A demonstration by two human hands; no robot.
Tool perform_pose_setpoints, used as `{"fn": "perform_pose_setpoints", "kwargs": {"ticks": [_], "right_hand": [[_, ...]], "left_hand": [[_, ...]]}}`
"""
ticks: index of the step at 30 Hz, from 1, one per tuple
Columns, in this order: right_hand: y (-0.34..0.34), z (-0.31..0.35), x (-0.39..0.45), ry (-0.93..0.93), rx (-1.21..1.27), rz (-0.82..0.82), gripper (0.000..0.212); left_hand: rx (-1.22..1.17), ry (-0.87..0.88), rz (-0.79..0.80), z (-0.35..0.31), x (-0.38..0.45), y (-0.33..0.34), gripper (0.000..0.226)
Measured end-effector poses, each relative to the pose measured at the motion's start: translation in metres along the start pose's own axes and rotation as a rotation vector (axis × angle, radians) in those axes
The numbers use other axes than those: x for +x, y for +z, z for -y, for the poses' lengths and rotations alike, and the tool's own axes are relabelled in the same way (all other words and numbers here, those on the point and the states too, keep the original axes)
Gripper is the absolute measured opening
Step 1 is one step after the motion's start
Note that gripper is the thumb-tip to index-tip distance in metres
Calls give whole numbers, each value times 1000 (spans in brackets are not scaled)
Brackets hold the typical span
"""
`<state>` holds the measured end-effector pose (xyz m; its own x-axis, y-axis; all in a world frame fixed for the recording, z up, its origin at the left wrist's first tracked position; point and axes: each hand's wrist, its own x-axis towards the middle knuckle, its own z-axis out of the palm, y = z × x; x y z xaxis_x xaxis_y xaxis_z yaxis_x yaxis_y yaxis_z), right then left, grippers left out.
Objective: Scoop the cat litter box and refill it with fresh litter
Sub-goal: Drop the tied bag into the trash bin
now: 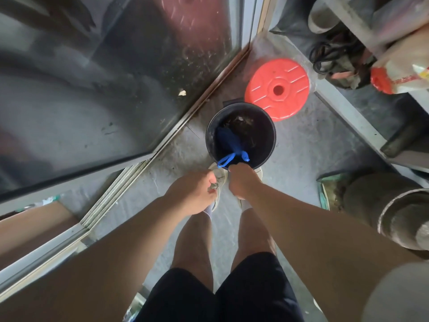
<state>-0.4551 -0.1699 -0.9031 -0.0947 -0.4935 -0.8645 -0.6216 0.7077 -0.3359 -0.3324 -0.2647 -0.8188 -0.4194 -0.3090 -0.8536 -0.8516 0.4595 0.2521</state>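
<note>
A black round bin (269,140) stands open on the grey floor in front of my feet. A tied blue bag (228,141) hangs inside it, its knotted handles sticking up at the near rim. My right hand (241,181) is closed just above the near rim, right next to the bag's knot; whether it grips the knot I cannot tell. My left hand (193,194) is closed beside it, pinching a small greyish clump (213,187). No litter box or scoop is in view.
The bin's red round lid (277,89) lies on the floor just behind the bin. A glass sliding door (92,89) and its track run along the left. Shelves with bags and cables (343,59) stand at the right, a grey pot (394,214) at the near right.
</note>
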Motion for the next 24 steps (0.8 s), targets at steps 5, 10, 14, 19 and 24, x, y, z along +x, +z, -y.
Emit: {"fn": "perform_pose_setpoints", "kwargs": {"ticks": [5,10,14,19,24], "right_hand": [[-3,6,-20,18,-46,-35,30],[-14,12,-62,60,-54,-166,28],[-36,26,-111,93,-62,-242,29],[-59,57,-202,108,-12,-346,22],[-54,87,-304,156,89,-529,19]], "left_hand": [[60,40,-8,5,-10,0,30],[237,152,-50,-2,-41,-14,32],[315,236,-120,-10,-78,-37,22],[359,389,-259,-23,-137,-70,25],[529,495,-314,-32,-203,-97,30]]}}
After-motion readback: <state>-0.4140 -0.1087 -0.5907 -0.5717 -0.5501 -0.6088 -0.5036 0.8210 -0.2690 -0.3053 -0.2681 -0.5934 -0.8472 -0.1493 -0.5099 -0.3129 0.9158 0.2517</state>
